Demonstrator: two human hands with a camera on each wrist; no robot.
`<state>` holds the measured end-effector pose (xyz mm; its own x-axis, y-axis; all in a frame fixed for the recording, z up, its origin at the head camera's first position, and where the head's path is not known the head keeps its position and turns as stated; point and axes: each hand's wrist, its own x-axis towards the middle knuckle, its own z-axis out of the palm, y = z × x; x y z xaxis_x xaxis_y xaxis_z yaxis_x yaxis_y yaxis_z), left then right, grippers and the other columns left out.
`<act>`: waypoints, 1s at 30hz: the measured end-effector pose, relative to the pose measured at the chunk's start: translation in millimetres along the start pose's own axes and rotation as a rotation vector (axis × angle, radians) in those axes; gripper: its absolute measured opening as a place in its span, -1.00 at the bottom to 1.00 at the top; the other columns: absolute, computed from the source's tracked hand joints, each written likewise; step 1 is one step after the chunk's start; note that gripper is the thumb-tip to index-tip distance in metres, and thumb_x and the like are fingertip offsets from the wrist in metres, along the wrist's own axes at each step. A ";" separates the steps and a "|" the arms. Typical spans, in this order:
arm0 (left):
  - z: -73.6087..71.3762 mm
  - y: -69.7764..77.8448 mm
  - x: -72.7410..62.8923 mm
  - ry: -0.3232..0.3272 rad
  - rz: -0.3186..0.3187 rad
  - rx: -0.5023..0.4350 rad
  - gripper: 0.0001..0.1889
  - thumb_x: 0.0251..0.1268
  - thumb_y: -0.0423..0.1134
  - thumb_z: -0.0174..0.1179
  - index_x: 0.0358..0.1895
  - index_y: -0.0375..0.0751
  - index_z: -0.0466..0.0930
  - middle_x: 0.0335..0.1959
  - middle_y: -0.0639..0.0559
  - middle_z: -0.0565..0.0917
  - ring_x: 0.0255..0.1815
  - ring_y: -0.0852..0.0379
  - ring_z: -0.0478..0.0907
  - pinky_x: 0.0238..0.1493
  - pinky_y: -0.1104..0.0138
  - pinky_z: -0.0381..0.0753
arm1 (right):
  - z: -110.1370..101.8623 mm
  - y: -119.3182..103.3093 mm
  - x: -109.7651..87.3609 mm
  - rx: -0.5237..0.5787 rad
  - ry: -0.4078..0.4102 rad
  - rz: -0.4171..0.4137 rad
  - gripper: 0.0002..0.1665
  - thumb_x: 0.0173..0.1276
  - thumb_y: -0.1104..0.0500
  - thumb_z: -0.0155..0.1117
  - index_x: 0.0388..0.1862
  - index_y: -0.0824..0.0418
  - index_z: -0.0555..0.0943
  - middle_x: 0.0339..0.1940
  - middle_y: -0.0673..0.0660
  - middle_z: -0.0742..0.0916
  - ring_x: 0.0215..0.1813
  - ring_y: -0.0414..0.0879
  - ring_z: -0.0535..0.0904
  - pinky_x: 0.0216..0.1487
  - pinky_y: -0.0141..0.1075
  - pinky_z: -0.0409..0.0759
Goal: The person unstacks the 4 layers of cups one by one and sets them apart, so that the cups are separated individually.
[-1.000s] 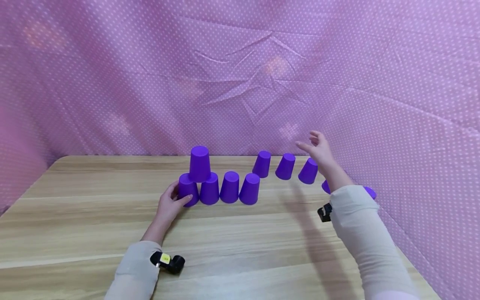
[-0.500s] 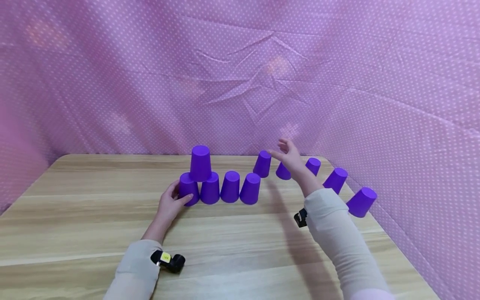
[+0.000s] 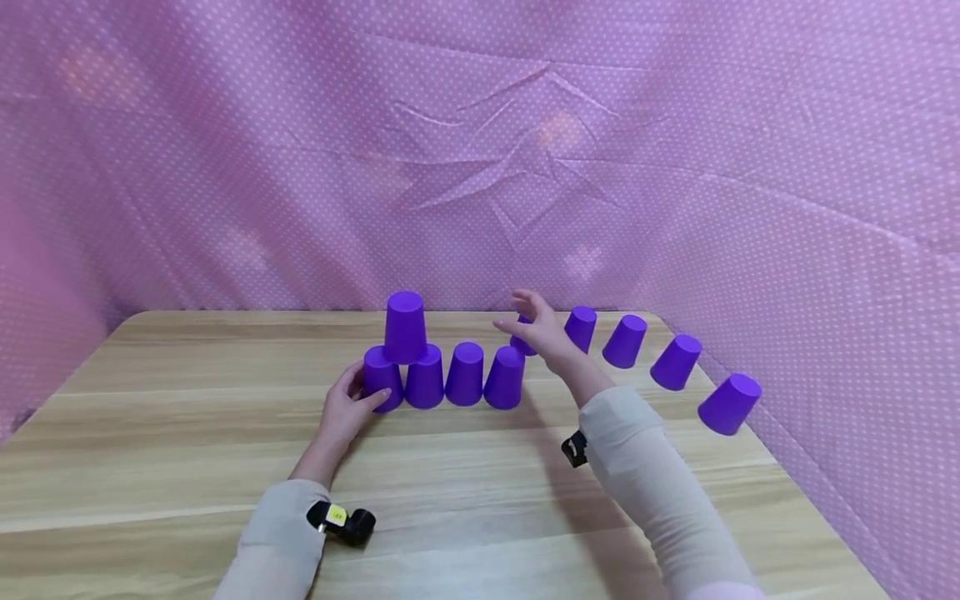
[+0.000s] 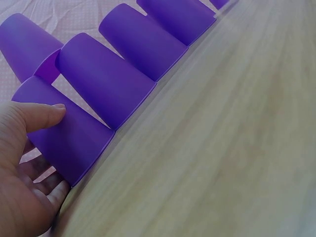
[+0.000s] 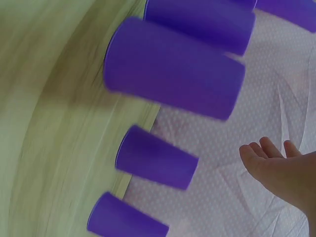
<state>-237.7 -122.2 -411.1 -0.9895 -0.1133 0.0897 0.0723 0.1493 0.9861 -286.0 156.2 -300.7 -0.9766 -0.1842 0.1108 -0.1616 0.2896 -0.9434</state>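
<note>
Upside-down purple cups stand in a front row on the wooden table [image 3: 442,492]. My left hand [image 3: 343,412] holds the leftmost cup [image 3: 384,382], thumb across its near side and fingers round its outer side, as the left wrist view shows. One more cup [image 3: 405,327] rests upside down across that cup and its neighbour [image 3: 425,379]. My right hand [image 3: 546,335] is in the air with fingers spread and nothing in them. In the head view it partly covers a back cup [image 3: 521,340], just behind the front row's right-end cup [image 3: 504,379].
Several more upside-down cups, among them a far-right cup [image 3: 730,405], stand spaced along the table's back and right side. A pink dotted cloth [image 3: 480,208] hangs behind and beside the table. Each wrist carries a small black camera [image 3: 352,525].
My right hand has moved left and slightly down, from over the right-hand cups to the back cup behind the front row. The left hand keeps its hold on the leftmost cup.
</note>
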 end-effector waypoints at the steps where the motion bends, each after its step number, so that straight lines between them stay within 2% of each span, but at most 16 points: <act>1: -0.1 0.0 0.2 0.000 -0.001 -0.001 -0.31 0.02 -0.43 0.17 0.26 -0.35 0.05 0.20 -0.33 0.17 0.22 -0.12 0.10 0.20 0.21 0.14 | 3.4 -0.3 0.4 0.005 -0.009 0.000 -0.21 0.04 0.16 0.29 0.24 0.19 0.16 0.21 0.22 0.31 0.24 0.06 0.13 0.18 -0.13 0.20; 9: -0.8 0.2 0.5 -0.010 -0.012 0.009 -0.30 0.03 -0.42 0.16 0.27 -0.34 0.03 0.22 -0.32 0.15 0.22 -0.12 0.08 0.20 0.21 0.13 | 27.7 -4.0 -1.1 0.001 -0.109 -0.027 -0.22 0.06 0.10 0.28 0.24 0.16 0.17 0.20 0.14 0.34 0.25 0.00 0.14 0.19 -0.13 0.18; 18: -2.1 -1.2 2.1 -0.006 -0.001 0.014 -0.30 0.02 -0.43 0.17 0.26 -0.37 0.05 0.20 -0.34 0.17 0.21 -0.12 0.10 0.20 0.22 0.14 | 54.5 -9.3 0.7 -0.026 -0.137 -0.010 -0.21 0.02 0.06 0.31 0.23 0.10 0.20 0.20 0.10 0.34 0.24 -0.01 0.14 0.18 -0.12 0.19; 25: -2.3 -1.0 2.7 -0.007 0.003 0.003 -0.30 0.01 -0.45 0.17 0.25 -0.39 0.05 0.19 -0.35 0.18 0.21 -0.13 0.11 0.20 0.22 0.15 | 75.2 -13.5 3.7 0.025 -0.154 -0.044 -0.23 0.03 0.09 0.29 0.22 0.13 0.21 0.19 0.15 0.35 0.23 -0.03 0.16 0.19 -0.16 0.18; 30: -1.8 -0.2 2.6 -0.009 0.016 -0.006 -0.31 0.01 -0.45 0.16 0.24 -0.40 0.06 0.18 -0.37 0.20 0.20 -0.14 0.13 0.19 0.21 0.16 | 87.7 -17.3 4.8 0.032 -0.148 -0.030 -0.22 0.01 0.08 0.31 0.22 0.14 0.22 0.17 0.15 0.38 0.23 -0.02 0.17 0.18 -0.16 0.19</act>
<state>-240.1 -124.2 -410.9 -0.9893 -0.1018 0.1043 0.0890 0.1450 0.9854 -275.5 68.0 -311.2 -0.9395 -0.3293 0.0941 -0.1836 0.2522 -0.9501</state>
